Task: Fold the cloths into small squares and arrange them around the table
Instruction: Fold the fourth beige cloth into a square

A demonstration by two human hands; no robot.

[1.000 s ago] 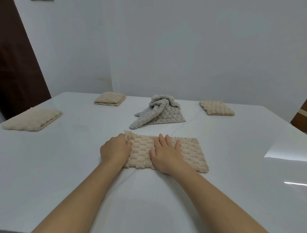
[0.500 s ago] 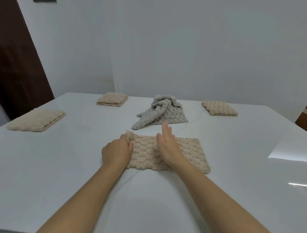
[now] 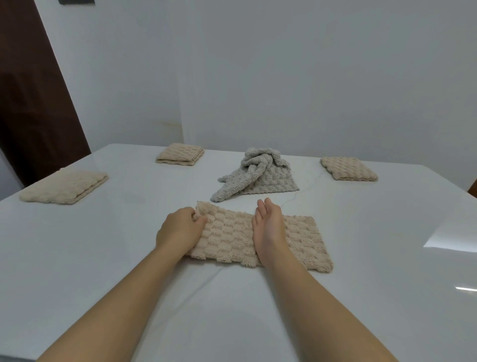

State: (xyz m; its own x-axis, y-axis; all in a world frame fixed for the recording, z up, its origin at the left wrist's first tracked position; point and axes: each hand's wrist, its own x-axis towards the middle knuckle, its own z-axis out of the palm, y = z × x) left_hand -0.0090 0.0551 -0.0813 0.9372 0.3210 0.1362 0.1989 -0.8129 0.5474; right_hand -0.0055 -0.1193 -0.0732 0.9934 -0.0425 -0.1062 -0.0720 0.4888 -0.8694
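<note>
Beige waffle cloth (image 3: 260, 239), folded strip, lies lower centre of frame on white tabletop (image 3: 361, 258), long axis left-right. Left hand (image 3: 179, 233) pinches its left end, corner lifted. Right hand (image 3: 269, 230), fingers straight, stands edge-down across strip's middle as crease line. Likely next: left end folds rightward over it.

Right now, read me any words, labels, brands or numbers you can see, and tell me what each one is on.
None can be read.
The half-folded beige cloth, the three folded cloths, the grey cloth, the table and the wall show no writing.
The dark object at the wall's top edge is cut off and shows no lettering.
</note>
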